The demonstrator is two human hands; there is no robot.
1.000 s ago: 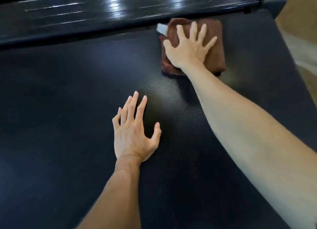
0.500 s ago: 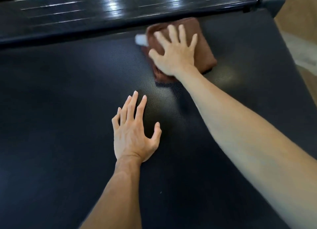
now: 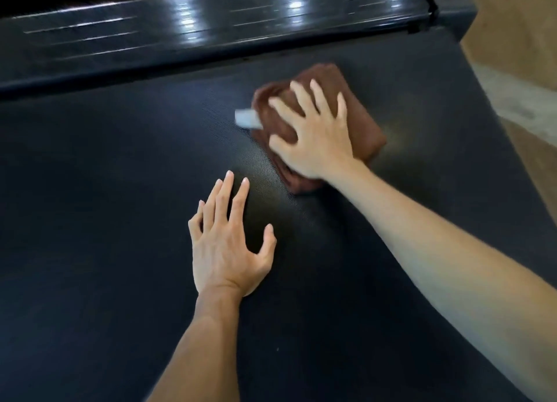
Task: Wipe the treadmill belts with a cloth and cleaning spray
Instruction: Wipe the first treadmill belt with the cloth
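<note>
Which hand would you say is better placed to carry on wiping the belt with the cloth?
The right hand: it already presses flat on the brown cloth on the belt. The left hand rests spread on bare belt, apart from the cloth, probably bracing.

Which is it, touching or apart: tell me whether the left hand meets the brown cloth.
Apart. The head view shows the left hand flat on the belt, with bare belt between its fingertips and the brown cloth under the right hand.
</note>
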